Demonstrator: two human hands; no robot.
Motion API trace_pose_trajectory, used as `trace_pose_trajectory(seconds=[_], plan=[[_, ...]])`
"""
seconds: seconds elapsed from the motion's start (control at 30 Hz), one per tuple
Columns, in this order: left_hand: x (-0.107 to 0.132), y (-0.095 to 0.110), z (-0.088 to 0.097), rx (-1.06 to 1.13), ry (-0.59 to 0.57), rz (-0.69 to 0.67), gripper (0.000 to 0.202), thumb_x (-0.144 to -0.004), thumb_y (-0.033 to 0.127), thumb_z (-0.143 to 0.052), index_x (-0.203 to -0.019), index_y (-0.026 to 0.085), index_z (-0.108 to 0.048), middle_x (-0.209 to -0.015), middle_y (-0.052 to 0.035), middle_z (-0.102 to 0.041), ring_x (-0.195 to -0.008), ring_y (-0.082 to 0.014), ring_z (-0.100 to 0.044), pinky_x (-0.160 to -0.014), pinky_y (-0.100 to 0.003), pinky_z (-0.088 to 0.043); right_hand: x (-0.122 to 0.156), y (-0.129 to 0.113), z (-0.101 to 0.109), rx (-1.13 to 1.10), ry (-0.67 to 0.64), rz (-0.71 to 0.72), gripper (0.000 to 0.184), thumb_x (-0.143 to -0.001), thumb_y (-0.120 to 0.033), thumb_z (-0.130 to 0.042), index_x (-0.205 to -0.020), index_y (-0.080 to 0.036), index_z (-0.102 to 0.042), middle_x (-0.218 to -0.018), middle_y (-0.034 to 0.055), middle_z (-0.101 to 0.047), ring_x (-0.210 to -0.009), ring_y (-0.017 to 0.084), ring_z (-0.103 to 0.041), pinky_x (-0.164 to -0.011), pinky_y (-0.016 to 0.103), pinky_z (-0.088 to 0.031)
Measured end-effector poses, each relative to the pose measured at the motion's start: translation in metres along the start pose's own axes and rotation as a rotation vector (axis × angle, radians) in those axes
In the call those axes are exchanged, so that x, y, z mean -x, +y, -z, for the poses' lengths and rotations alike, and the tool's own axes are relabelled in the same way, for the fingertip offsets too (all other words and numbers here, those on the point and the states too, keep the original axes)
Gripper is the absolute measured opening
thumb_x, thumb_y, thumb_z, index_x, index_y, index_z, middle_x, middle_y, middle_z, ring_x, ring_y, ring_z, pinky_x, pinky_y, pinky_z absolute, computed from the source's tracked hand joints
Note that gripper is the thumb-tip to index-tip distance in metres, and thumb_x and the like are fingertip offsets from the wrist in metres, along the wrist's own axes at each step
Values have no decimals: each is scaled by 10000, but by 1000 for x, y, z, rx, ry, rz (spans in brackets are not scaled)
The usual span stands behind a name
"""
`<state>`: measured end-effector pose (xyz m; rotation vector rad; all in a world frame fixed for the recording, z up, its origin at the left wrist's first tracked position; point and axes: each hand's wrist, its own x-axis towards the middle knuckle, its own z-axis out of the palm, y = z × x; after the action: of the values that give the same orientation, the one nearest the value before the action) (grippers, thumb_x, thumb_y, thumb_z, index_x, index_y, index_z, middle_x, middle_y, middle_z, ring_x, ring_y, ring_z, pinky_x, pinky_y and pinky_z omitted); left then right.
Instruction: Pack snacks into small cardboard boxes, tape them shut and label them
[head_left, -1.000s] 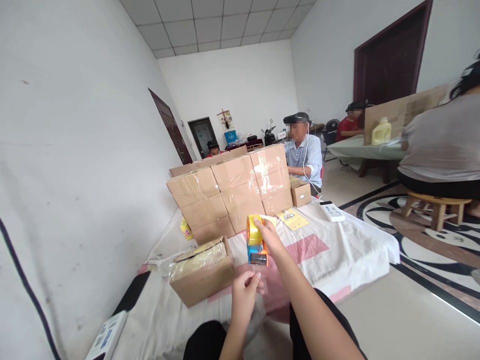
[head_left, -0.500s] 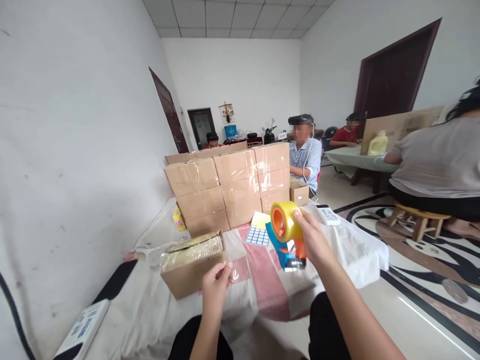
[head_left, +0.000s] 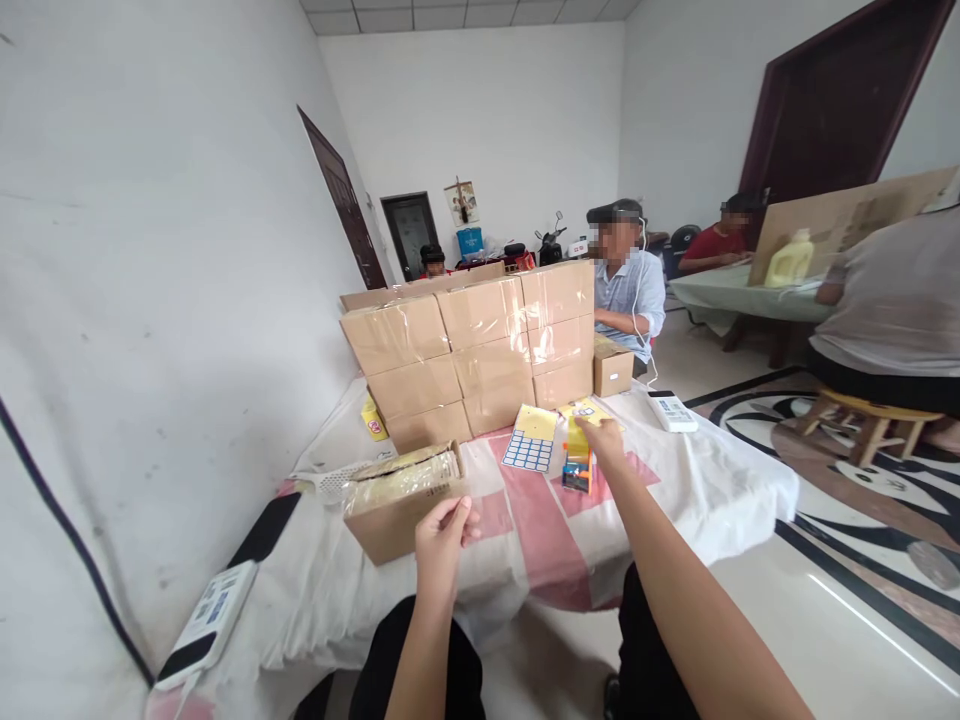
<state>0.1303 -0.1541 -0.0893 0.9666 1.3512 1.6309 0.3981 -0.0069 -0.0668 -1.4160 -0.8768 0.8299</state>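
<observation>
My right hand (head_left: 602,441) reaches forward and grips a tape dispenser (head_left: 577,463) with a yellow roll and orange-blue body, held low over the cloth-covered table (head_left: 697,490). My left hand (head_left: 442,533) is closer to me, its fingers curled together by the near right corner of an open cardboard box (head_left: 401,497). The box holds a plastic-wrapped pack. What the left fingers pinch, if anything, is not visible.
A wall of several taped cartons (head_left: 480,345) stands behind, with a small box (head_left: 613,368) at its right. A blue-grid label sheet (head_left: 530,450), a white device (head_left: 673,411) and a phone-like device (head_left: 206,620) lie on the table. Other people sit beyond and to the right.
My right hand has carried the tape dispenser forward and down from mid-air to the table. My left hand has moved up to the box's corner. The view has tilted slightly.
</observation>
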Motion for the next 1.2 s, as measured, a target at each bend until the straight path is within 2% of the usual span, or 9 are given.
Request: trace_pose_trajectory(seconds=[0.07, 0.1, 0.2, 0.27, 0.43, 0.67, 0.87, 1.03, 1.2], plan=[[0, 0, 1, -10, -5, -5, 493, -636, 588, -819, -814, 138, -727, -655, -47, -704, -495, -131, -617, -462, -220, -454, 18, -10, -2, 35, 81, 190, 388, -739, -377, -706, -1053, -169, -611, -965, 98, -665, -1046, 302, -610, -890, 402, -486], [1, 0, 1, -16, -13, -8, 485, -650, 585, -812, -818, 138, -727, -657, -47, -706, -499, -133, -620, -465, -221, -456, 32, -15, -6, 54, 41, 335, 353, -759, -379, -694, -1041, -177, -629, -977, 91, -659, -1042, 291, -598, -920, 411, -471], [2, 0, 2, -41, -48, -26, 455, -687, 562, -800, -831, 136, -731, -653, -47, -709, -490, -126, -610, -469, -218, -449, 80, -21, -28, 100, -353, 752, 177, -807, -352, -694, -900, -202, -698, -968, 76, -649, -981, 251, -598, -954, 415, -451], [3, 1, 2, -60, -67, -45, 440, -705, 547, -793, -852, 136, -736, -651, -46, -713, -472, -119, -594, -467, -220, -443, 109, -20, -45, 104, -554, 843, 149, -803, -314, -734, -911, -211, -729, -1022, 75, -631, -1011, 242, -593, -960, 407, -444], [4, 3, 2, -90, -104, -86, 425, -741, 536, -755, -867, 131, -733, -649, -40, -708, -453, -118, -578, -466, -231, -440, 139, -17, -68, 63, -733, 884, 32, -858, -202, -705, -839, -207, -730, -948, 42, -610, -959, 207, -592, -887, 369, -443], [-4, 2, 8, -120, -147, -51, 620, -734, 574, -744, -1146, 130, -609, -663, -43, -723, -423, -136, -573, -436, -239, -436, 146, -21, -69, 44, -747, 938, 116, -888, -150, -663, -802, -205, -719, -1028, 47, -579, -1039, 209, -576, -938, 366, -427], [-2, -3, 10, -180, -140, -70, 543, -778, 615, -685, -1051, 148, -631, -724, -68, -740, -410, -107, -493, -409, -233, -389, 147, -18, -72, 61, -738, 932, 152, -916, -204, -638, -786, -207, -715, -1032, 58, -577, -1046, 226, -572, -947, 384, -419], [2, -12, 3, -274, -50, -110, 360, -836, 550, -652, -832, 191, -664, -435, 44, -529, -423, -123, -498, -485, -225, -372, 139, -26, -63, -122, -620, 860, 168, -951, -267, -607, -796, -214, -646, -915, 37, -581, -918, 203, -572, -866, 356, -415], [4, -16, -2, -273, -22, -121, 421, -881, 599, -564, -831, 191, -654, -474, 63, -466, -421, -115, -458, -479, -235, -367, 125, -34, -52, -186, -593, 773, 187, -941, -302, -631, -774, -218, -613, -873, 26, -572, -889, 200, -560, -851, 345, -396]])
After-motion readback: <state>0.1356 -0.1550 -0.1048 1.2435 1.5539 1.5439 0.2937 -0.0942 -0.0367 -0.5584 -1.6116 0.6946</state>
